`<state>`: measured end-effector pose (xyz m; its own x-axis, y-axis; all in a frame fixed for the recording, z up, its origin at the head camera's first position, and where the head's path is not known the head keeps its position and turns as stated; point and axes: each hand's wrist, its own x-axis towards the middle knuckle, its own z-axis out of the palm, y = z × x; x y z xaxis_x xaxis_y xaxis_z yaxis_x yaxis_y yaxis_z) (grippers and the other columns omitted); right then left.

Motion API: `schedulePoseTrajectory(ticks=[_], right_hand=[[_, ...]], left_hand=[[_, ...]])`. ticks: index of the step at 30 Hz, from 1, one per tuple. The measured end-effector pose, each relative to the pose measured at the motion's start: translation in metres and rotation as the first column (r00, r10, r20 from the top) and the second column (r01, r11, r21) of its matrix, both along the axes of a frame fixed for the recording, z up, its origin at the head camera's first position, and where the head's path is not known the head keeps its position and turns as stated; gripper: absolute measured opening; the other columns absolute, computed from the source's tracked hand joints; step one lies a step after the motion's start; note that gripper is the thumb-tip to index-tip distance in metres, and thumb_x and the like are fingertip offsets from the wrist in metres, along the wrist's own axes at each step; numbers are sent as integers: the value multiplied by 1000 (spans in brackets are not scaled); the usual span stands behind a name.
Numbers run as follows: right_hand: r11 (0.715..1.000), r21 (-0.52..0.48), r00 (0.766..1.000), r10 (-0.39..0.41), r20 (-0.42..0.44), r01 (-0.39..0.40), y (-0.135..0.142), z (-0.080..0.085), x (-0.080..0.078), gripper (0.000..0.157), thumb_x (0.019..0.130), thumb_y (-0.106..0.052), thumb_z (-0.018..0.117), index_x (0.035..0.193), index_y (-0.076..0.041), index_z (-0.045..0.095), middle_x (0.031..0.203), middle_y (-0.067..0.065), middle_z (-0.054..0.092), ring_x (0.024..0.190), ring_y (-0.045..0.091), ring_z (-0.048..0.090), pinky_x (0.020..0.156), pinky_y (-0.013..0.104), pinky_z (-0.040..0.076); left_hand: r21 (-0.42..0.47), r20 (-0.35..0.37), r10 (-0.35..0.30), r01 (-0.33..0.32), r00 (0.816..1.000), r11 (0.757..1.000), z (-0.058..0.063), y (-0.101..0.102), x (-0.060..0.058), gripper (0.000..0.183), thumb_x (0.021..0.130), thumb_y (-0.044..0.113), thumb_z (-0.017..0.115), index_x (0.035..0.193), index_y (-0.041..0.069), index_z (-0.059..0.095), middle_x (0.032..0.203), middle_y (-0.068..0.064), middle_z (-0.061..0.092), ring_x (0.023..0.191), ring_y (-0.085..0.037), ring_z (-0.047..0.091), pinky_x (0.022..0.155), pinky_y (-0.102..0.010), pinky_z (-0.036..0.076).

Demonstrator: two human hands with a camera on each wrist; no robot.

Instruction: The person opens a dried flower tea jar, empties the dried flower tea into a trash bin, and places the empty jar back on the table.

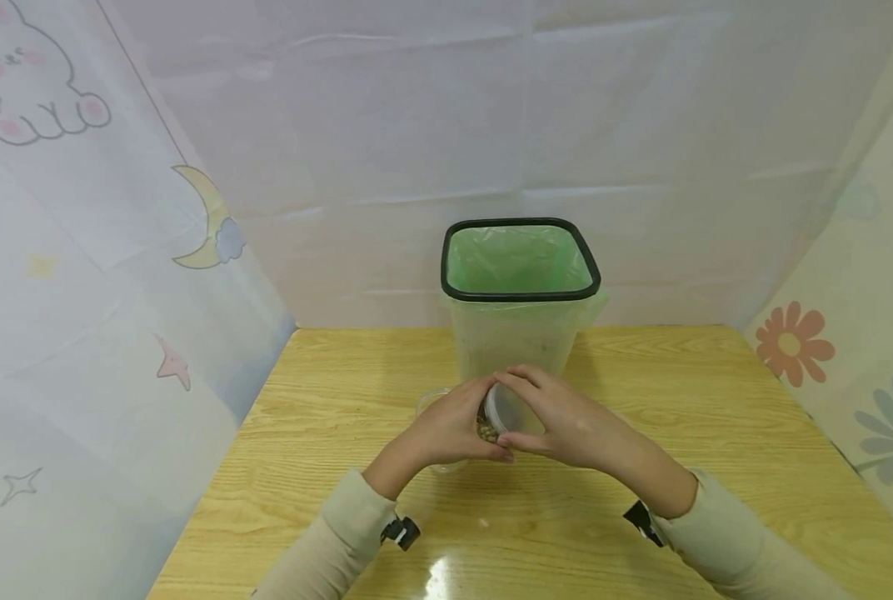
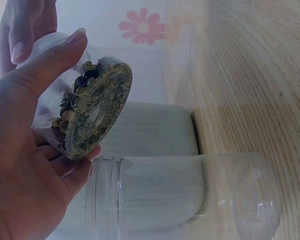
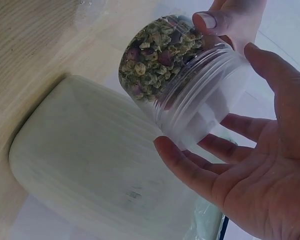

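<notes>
Fingers curved, our left hand grips a jar, right hand its lid, short of the worktop's far edge

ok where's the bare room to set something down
The table is bare left of the standing clear jar, out to the left edge, and right of the bin, beyond the right hand. The middle is crowded: left hand, right hand and jar of dried flowers before the bin.
</notes>
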<state>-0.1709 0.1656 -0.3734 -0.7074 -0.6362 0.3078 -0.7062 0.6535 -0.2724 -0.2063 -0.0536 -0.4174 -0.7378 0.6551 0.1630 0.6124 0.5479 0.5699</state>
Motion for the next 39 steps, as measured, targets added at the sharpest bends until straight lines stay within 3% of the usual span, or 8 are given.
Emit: schedulePoseTrajectory(ticks=[15,20,30,35,39], right_hand=[[997,24,997,75,-21,-74,3,2,1,77,84,-32,84,149,-9,49,140,10,52,125,26,55,98,43,53],[989,18,989,144,-14,-144,5,2,2,78,83,-31,85,149,-10,49,144,10,50,129,26,52,100,43,53],[975,-3,975,221,-6,-221,8,1,2,83,84,-29,85,153,-10,43,150,11,44,135,27,46,101,44,51],[989,-23,988,144,-52,-146,6,0,0,87,84,-34,85,153,-5,41,148,18,46,133,32,49,102,46,51],[999,-43,1000,4,11,-3,4,0,-2,88,87,-40,80,155,-4,38,148,19,45,133,36,50,102,51,50]], left_hand=[[-7,44,-102,102,994,995,3,-4,-5,106,74,53,88,157,20,32,138,2,54,114,-10,56,92,-25,52],[3,81,-142,142,987,990,5,-7,-6,101,74,52,88,155,23,36,135,4,54,114,-9,55,91,-24,52],[10,92,-154,154,984,988,3,-9,-6,103,73,54,88,156,29,32,139,6,51,118,-9,54,94,-26,51],[21,54,-106,105,993,994,3,-6,-6,109,73,53,88,159,24,28,143,4,51,119,-11,55,97,-29,51],[16,17,-42,42,999,999,2,-3,-6,107,73,48,90,158,21,32,141,3,53,117,-12,57,94,-31,53]])
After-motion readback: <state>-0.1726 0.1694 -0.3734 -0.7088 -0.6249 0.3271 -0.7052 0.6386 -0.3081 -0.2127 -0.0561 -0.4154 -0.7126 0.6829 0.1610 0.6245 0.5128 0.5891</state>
